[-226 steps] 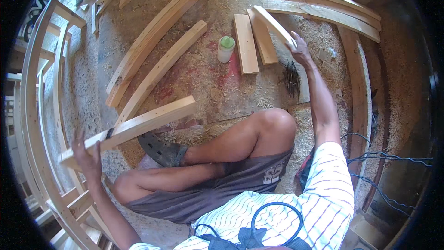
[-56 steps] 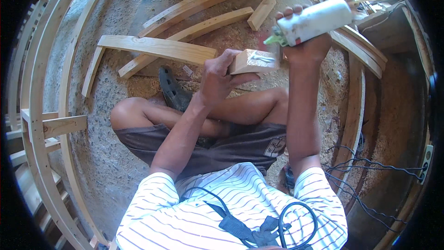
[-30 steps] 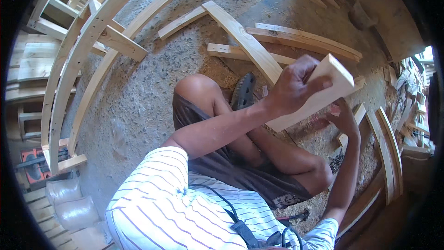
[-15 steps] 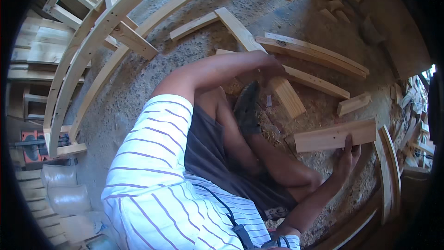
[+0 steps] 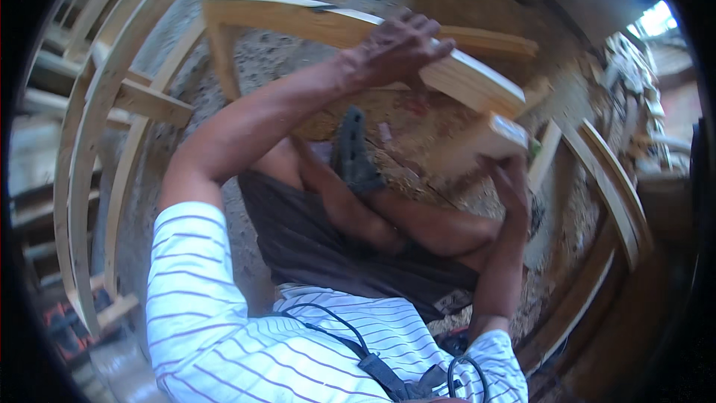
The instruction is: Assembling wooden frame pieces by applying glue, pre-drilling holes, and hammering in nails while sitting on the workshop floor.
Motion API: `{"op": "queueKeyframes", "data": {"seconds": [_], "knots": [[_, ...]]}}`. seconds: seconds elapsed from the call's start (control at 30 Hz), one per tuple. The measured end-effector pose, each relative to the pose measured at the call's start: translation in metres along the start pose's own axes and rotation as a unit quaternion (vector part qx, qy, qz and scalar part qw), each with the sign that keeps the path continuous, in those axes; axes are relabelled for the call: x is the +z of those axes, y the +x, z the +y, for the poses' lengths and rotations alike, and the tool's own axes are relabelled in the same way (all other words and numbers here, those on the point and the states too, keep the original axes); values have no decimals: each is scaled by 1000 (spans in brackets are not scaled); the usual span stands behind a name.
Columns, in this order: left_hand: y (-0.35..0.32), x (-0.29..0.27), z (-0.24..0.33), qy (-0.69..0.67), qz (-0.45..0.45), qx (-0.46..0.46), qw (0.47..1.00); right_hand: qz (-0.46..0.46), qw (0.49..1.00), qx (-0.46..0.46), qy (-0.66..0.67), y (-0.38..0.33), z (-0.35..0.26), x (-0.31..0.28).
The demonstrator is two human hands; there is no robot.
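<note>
Head: left hand [image 5: 397,52] holds 1 beam [image 5: 313,24], right hand [image 5: 509,179] 1 block [image 5: 468,145].

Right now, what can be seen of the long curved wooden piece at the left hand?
The long curved wooden piece is pale timber with a dark mark on its bright upper edge. It slants down to the right, broad side facing the wearer. The left hand grips it right of its middle; whether its right end touches the short wooden block is unclear.
</note>
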State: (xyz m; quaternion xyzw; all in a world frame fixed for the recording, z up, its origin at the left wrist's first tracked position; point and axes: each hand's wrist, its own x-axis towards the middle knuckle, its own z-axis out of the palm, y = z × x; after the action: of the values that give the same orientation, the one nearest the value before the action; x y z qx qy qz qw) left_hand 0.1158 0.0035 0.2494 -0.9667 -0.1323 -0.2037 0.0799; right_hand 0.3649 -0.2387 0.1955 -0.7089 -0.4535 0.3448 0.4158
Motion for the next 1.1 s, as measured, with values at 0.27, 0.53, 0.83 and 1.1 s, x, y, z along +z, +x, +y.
{"op": "queueKeyframes", "data": {"seconds": [0.27, 0.53, 0.83, 1.1], "knots": [[18, -46, -2, -102, -48, -91, 989, -23, 987, -113, -113, 48, -10, 69], [30, -54, 10, -135, -148, -161, 966, -54, 988, -101, -100, 87, -4, 80], [39, -37, 11, -176, -183, -180, 950, -80, 989, -110, -49, 97, -2, 72], [40, -33, 18, -162, -167, -207, 950, -76, 990, -111, -33, 99, -1, 73]]}}
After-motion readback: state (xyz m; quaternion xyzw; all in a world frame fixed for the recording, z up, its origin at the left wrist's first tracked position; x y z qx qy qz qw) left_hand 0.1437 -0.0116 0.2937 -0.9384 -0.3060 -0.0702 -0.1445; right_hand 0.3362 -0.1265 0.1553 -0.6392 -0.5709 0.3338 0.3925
